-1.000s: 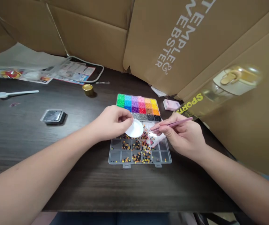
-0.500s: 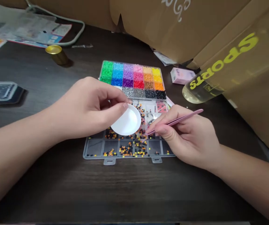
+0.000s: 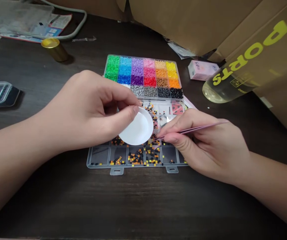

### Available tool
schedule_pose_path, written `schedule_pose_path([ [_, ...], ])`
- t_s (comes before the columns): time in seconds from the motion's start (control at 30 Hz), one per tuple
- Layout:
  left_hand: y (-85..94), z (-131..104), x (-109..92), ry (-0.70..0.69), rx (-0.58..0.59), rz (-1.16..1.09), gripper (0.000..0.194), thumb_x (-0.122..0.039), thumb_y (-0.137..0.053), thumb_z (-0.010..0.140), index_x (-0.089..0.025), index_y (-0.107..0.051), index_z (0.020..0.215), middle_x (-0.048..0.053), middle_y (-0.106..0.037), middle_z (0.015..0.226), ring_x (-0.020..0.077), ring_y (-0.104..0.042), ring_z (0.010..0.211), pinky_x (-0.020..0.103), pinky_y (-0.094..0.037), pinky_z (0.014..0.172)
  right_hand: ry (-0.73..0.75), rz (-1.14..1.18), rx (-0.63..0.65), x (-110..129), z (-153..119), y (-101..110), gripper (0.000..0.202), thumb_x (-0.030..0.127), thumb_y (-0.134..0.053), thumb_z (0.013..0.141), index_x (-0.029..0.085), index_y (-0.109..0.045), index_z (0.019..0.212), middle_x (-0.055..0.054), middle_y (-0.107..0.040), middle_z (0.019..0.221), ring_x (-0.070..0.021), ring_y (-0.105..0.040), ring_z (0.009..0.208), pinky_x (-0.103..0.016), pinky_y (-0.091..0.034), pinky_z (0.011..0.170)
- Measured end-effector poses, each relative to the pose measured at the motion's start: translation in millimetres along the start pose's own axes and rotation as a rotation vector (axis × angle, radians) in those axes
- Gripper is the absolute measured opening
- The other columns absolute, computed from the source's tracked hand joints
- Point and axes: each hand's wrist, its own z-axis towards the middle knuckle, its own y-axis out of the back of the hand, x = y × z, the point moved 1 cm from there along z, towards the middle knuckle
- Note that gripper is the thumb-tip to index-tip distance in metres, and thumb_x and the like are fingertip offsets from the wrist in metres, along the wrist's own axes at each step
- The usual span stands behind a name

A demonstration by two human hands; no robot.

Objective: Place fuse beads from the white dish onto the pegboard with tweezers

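Closer in than a second ago, the slim pink tweezers (image 3: 198,128) have shifted down toward the rim of the shallow round white dish (image 3: 138,128). Fingers of the left hand (image 3: 90,106) pinch the dish at its upper left edge, thumb against forefinger, tilting its white inside into view. The right hand (image 3: 208,145) pinches the tweezers between thumb and fingers, their tips just beside the dish's lower right rim.

Both hands are over the divided clear plastic tray (image 3: 98,155), where loose black, orange and yellow beads lie scattered among the compartments. Directly behind it, the bead case (image 3: 143,71) holds beads sorted by colour, from green across to yellow, with greys and blacks in its nearest row.

On the dark wood-grain worktop (image 3: 133,203), a small pink-and-white box (image 3: 202,70) sits near a clear bottle (image 3: 240,71) with yellow lettering. A gold cylindrical container (image 3: 55,50) and a black box with a clear lid (image 3: 0,94) stand to the left.
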Motion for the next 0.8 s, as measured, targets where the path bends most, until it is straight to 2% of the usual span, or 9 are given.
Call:
schedule_pose_path([
  [0.1, 0.2, 0.9, 0.3, -0.014, -0.007, 0.024, 0.028, -0.028, -0.065, 0.095, -0.022, -0.091, 0.089, -0.005, -0.083, 0.072, 0.0117, -0.068, 0.060, 0.028, -0.042, 0.057, 0.014, -0.008, 0.006, 0.9, -0.7, 0.3, 0.022, 0.030, -0.076, 0.115, 0.018, -0.075, 0.097, -0.002, -0.085, 0.091, -0.0134, -0.084, 0.081, -0.022, -0.066, 0.070],
  [0.23, -0.6, 0.7, -1.9, -0.013, 0.020, 0.062, 0.029, -0.027, -0.064, 0.097, -0.020, -0.091, 0.090, -0.003, -0.084, 0.075, 0.0123, -0.068, 0.060, 0.031, -0.043, 0.060, 0.044, -0.018, -0.030, 0.9, -3.5, 1.1, 0.015, 0.026, -0.077, 0.114, 0.019, -0.077, 0.102, -0.001, -0.085, 0.091, -0.0131, -0.085, 0.081, -0.023, -0.066, 0.072],
  [0.3, -1.5, 1.0, -3.5, -0.012, 0.023, 0.062, 0.028, -0.027, -0.064, 0.096, -0.021, -0.090, 0.089, -0.004, -0.082, 0.073, 0.0117, -0.067, 0.059, 0.031, -0.043, 0.060, 0.030, 0.009, -0.100, 2.2, -3.7, 0.6, 0.012, 0.029, -0.080, 0.113, 0.022, -0.079, 0.103, 0.000, -0.085, 0.091, -0.0144, -0.085, 0.081, -0.027, -0.066, 0.071],
  [0.43, -5.3, 3.1, -3.9, -0.023, 0.028, 0.023, 0.028, -0.032, -0.064, 0.096, -0.024, -0.091, 0.089, -0.005, -0.080, 0.070, 0.0117, -0.065, 0.057, 0.031, -0.043, 0.061, -0.013, 0.085, -0.324, 7.7, 0.6, -3.4, 0.013, 0.028, -0.085, 0.109, 0.025, -0.079, 0.097, -0.001, -0.085, 0.090, -0.0186, -0.085, 0.079, -0.033, -0.066, 0.065],
  [0.5, -7.2, 4.3, -2.2, -0.029, 0.045, 0.025, 0.029, -0.033, -0.064, 0.097, -0.025, -0.091, 0.090, -0.005, -0.081, 0.071, 0.0121, -0.065, 0.057, 0.031, -0.044, 0.061, -0.021, 0.085, -0.348, 8.6, 3.4, -4.9, 0.014, 0.027, -0.085, 0.109, 0.025, -0.079, 0.096, -0.002, -0.085, 0.089, -0.0190, -0.085, 0.078, -0.032, -0.066, 0.063],
  [0.6, -6.6, 5.0, 1.5, -0.019, 0.039, 0.032, 0.029, -0.034, -0.064, 0.097, -0.025, -0.091, 0.090, -0.004, -0.081, 0.073, 0.0130, -0.066, 0.059, 0.031, -0.044, 0.062, -0.021, 0.137, -0.313, 3.1, 4.1, -0.3, 0.014, 0.026, -0.082, 0.110, 0.024, -0.078, 0.097, -0.003, -0.085, 0.087, -0.0171, -0.084, 0.075, -0.031, -0.065, 0.063],
  [0.67, -3.6, 4.3, 2.9, 0.005, 0.021, 0.040, 0.030, -0.036, -0.064, 0.097, -0.024, -0.092, 0.093, -0.004, -0.082, 0.074, 0.0141, -0.068, 0.062, 0.031, -0.043, 0.061, 0.034, 0.207, -0.257, -4.2, 2.3, 6.3, 0.014, 0.023, -0.081, 0.109, 0.023, -0.077, 0.096, -0.003, -0.084, 0.084, -0.0171, -0.083, 0.072, -0.031, -0.065, 0.061],
  [0.8, 3.0, -0.6, 0.9, 0.007, -0.010, 0.053, 0.031, -0.035, -0.065, 0.098, -0.023, -0.094, 0.097, -0.005, -0.084, 0.077, 0.0118, -0.067, 0.065, 0.028, -0.042, 0.060, 0.065, 0.236, -0.013, -18.0, -1.6, 15.4, 0.012, 0.018, -0.077, 0.109, 0.020, -0.076, 0.097, -0.004, -0.084, 0.087, -0.0170, -0.083, 0.075, -0.031, -0.064, 0.063],
])
